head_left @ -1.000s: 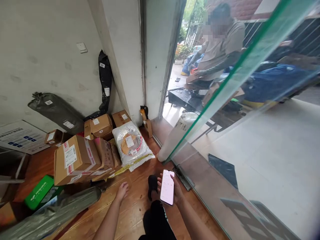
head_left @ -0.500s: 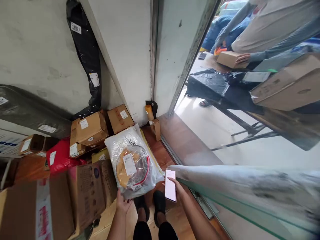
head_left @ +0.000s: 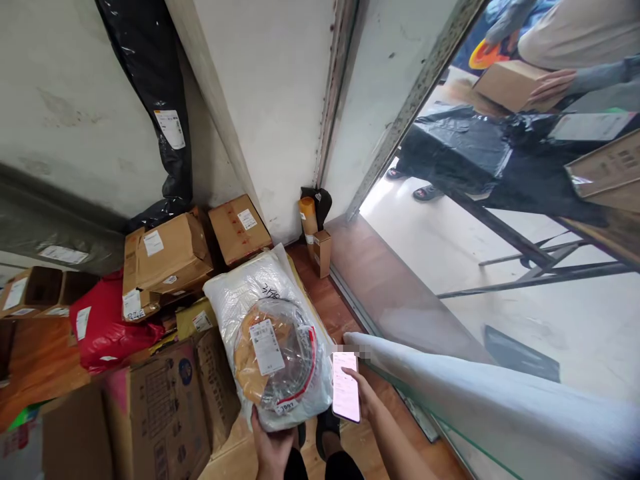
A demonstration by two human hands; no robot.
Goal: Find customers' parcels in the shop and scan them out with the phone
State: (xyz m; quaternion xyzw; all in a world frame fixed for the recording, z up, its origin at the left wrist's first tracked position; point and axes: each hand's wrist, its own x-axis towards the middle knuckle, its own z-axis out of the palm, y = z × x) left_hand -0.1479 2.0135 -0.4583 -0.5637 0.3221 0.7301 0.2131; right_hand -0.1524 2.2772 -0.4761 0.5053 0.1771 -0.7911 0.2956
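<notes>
My left hand (head_left: 273,445) grips the near edge of a white plastic-wrapped parcel (head_left: 235,293), thumb on top, the other fingers hidden beneath. On this parcel lies a clear plastic bag (head_left: 300,360) with a round orange-brown and dark item, a white label and a red strip. Handwriting shows on the white wrapping above the bag. My right hand (head_left: 366,395) holds a smartphone (head_left: 346,397) with its lit screen facing up, a digit lying over the screen. The phone is just right of the parcel's corner.
Cardboard boxes (head_left: 170,257) and a red bag (head_left: 113,327) crowd the left. A long black wrapped package (head_left: 173,87) leans on the wall. An orange tube (head_left: 307,217) stands by the doorway. Beyond the glass door (head_left: 440,393), another person's hand (head_left: 553,87) holds a box.
The view has shifted nearer to the parcels. My left hand's thumb now reaches further onto the parcel, close to the clear bag. The phone stays in my right hand.
</notes>
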